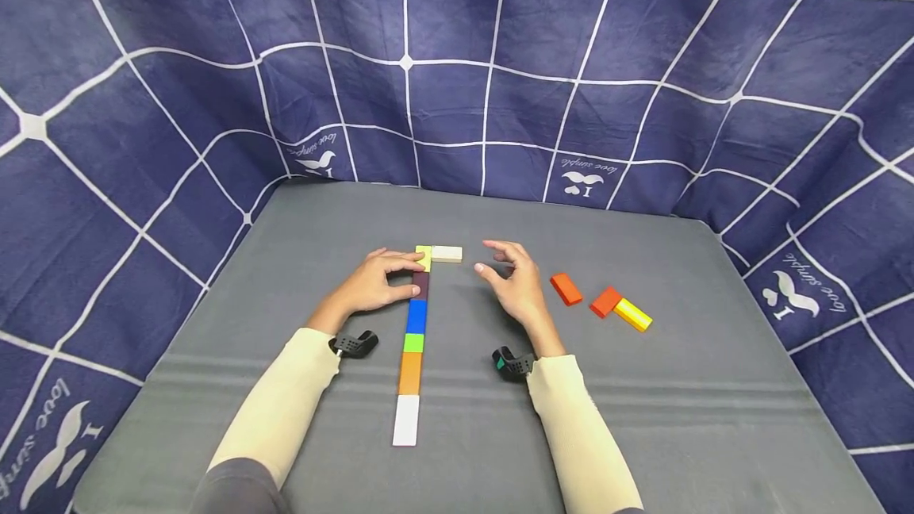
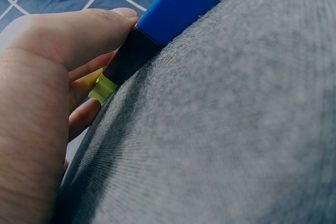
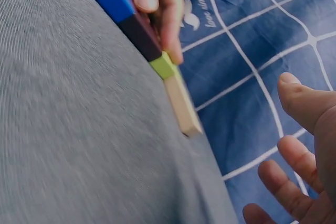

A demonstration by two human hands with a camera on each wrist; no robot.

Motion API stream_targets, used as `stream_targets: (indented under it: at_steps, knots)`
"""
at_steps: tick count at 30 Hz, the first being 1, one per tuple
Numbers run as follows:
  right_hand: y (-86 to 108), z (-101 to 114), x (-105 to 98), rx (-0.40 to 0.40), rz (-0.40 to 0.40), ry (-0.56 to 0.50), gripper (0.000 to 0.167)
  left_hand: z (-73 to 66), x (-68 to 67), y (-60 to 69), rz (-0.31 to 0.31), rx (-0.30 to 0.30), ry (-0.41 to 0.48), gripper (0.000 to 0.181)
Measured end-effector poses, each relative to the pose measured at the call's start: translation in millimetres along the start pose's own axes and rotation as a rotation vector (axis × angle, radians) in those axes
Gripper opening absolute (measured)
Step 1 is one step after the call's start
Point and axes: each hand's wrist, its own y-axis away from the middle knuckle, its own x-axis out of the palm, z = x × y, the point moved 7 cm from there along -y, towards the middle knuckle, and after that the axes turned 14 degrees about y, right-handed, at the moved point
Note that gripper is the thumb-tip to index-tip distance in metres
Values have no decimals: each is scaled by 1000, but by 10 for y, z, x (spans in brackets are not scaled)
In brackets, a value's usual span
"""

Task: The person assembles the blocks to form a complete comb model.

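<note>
A straight row of flat blocks runs toward me: yellow-green, dark maroon, blue, bright green, orange and white. A cream block lies crosswise at the far end, against the yellow-green one. The left hand rests on the row, its thumb touching the maroon block and its fingers at the yellow-green block. Just right of the cream block hovers the right hand, fingers apart and loosely bent, holding nothing. In the right wrist view the cream block sits apart from that hand.
Off to the right lie a red-orange block, another red-orange block and a yellow block touching it. A grey cloth covers the table. Behind and beside it hangs a blue checked curtain.
</note>
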Motion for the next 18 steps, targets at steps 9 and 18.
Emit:
stream_targets:
  at_steps: [9,18]
  knots:
    - [134,-94,-257,14,-26,33,45,11,21,9,-6,19,12,39]
    - [312,-242,-612,57,-134,82,43,23,4,10,-10,27,11,40]
